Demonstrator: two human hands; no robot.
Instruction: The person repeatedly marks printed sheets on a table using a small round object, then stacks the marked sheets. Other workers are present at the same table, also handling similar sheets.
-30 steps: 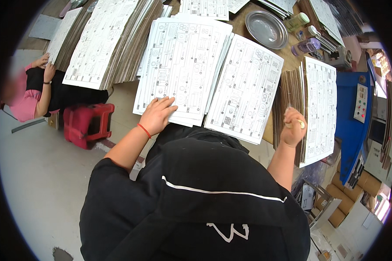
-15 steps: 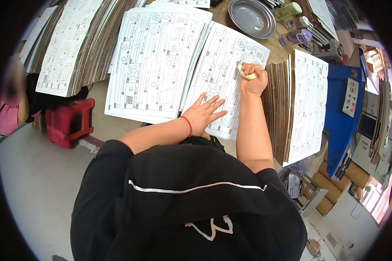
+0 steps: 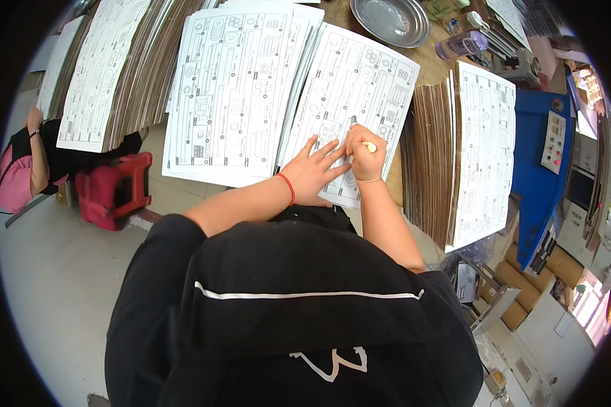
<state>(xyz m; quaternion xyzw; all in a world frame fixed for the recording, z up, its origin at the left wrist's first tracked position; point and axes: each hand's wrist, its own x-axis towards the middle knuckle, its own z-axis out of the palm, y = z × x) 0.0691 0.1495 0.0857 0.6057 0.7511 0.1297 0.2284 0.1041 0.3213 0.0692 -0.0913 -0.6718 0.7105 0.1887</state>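
Flat on a printed white sheet [image 3: 346, 64] with line drawings of small parts lies my left hand [image 3: 311, 175], its fingers spread. Just right of it, my right hand [image 3: 365, 154] is closed round a short tool [image 3: 369, 146] with a pale yellow handle and a dark tip. That tip points away from me, at the sheet's middle; whether it touches the paper I cannot tell. The fingers hide most of the tool, so its exact kind does not show. Left of this sheet, partly under its edge, is a loose pile of similar printed sheets [image 3: 220, 88].
Tall stacks of sheeted boards stand at right [image 3: 485, 149] and far left [image 3: 105, 74]. A round metal dish [image 3: 390, 20] and a purple bottle [image 3: 461, 45] are at the back. A red stool [image 3: 119, 190] and a person's arm [image 3: 38, 149] show at left, a blue machine [image 3: 536, 156] at right.
My right hand has come nearer to me and slightly left, close to my left hand, with the tool still in it. My left hand stays spread on the sheet.
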